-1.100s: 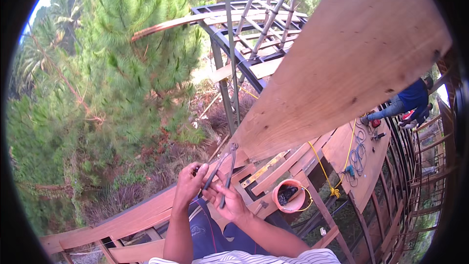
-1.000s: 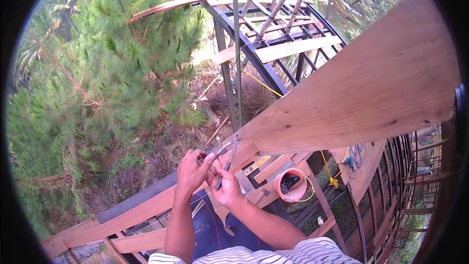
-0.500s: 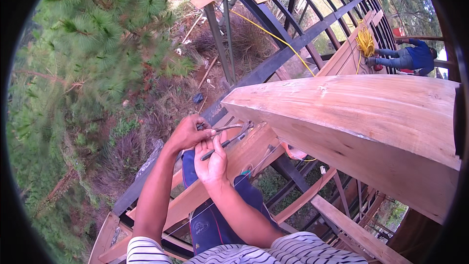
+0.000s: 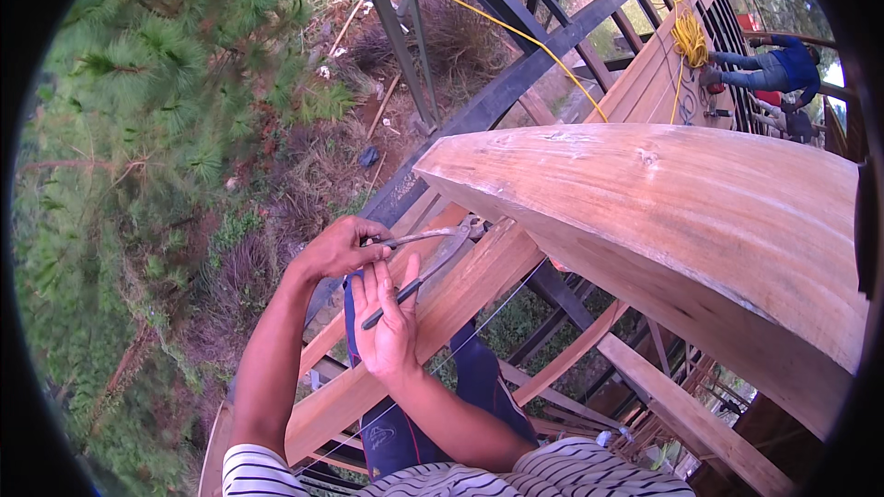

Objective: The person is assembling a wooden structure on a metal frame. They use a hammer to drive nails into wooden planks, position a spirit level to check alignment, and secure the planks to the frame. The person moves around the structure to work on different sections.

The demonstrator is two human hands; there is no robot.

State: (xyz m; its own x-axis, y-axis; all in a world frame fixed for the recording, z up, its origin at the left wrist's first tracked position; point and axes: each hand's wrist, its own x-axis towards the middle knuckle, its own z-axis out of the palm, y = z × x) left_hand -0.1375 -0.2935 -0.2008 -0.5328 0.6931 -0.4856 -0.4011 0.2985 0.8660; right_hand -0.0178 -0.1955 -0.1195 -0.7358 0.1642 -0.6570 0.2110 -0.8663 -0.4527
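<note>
The left hand (image 4: 339, 250), bent inward, pinches one handle of the pincers (image 4: 440, 234), near the thick beam (image 4: 654, 184); the right hand (image 4: 387, 336) lies palm-up, fingers extended, other handle across it — trousers (image 4: 481, 385) below, their pale logo (image 4: 379, 440) illegible.

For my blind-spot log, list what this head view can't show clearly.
All in the head view:
Pincers: tip too small to tell whether it pinches anything.
Left hand: some fingers hidden behind its own back.
Thick beam: right end cut off by the dark picture rim.
Co-worker: hands too small.
</note>
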